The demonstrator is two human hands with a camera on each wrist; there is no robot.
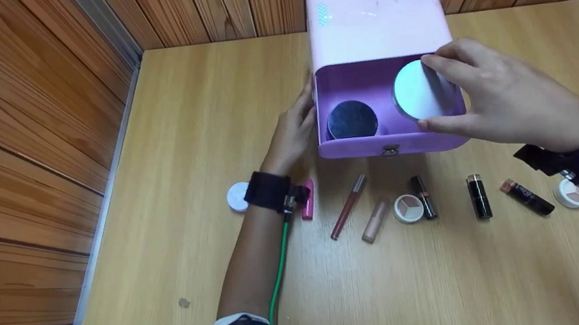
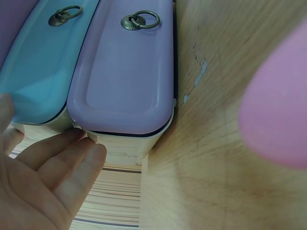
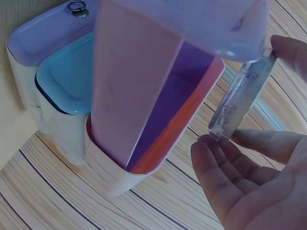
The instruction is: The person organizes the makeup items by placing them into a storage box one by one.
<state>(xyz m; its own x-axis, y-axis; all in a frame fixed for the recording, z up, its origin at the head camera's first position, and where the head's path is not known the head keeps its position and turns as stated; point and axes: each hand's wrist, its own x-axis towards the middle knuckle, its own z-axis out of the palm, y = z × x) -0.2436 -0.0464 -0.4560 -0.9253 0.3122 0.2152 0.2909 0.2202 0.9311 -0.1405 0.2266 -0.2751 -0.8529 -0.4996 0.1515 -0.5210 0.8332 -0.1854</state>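
While my left hand point(image 1: 294, 131) is resting flat-fingered against the pink box's point(image 1: 373, 11) side, my right hand point(image 1: 504, 95) is pinching a round white compact point(image 1: 417, 91) over the open purple drawer point(image 1: 393, 143). A dark round compact point(image 1: 352, 119) is lying inside

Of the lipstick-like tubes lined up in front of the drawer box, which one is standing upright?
The black lipstick tube with a gold top, between the open compact and the tilted dark tube, seems to stand upright; the others lie flat.
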